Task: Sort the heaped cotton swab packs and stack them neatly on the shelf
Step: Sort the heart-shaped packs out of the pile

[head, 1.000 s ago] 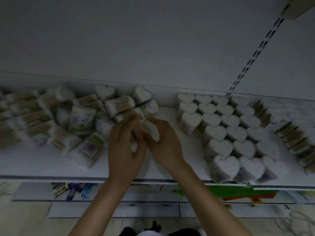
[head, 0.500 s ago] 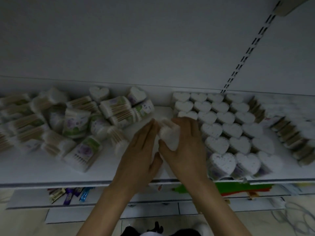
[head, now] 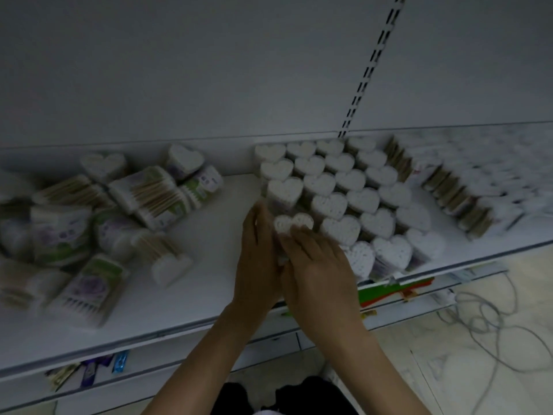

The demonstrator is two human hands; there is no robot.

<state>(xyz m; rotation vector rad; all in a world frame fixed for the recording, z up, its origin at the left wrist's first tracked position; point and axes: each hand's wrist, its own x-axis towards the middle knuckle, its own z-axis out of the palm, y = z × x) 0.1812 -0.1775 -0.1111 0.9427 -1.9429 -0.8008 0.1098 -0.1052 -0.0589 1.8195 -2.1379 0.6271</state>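
A white shelf [head: 206,259] carries a jumbled heap of cotton swab packs [head: 89,217] on its left. To the right stands a tidy block of heart-shaped swab packs [head: 344,193] in rows. Both my hands hold one heart-shaped pack [head: 293,223] upright at the block's front left corner, touching the packs beside it. My left hand [head: 257,259] presses its left side with straight fingers. My right hand [head: 317,271] wraps over its near and right side, hiding its lower body.
Rows of rectangular swab packs [head: 457,190] fill the shelf at the right. A slotted upright [head: 368,70] runs up the back wall. Lower shelves hold coloured items [head: 392,290]. Loose cables [head: 490,322] lie on the floor at the right.
Both hands carried the heart-shaped pack from beside the heap rightward and set it against the tidy block. The view shifted to the right.
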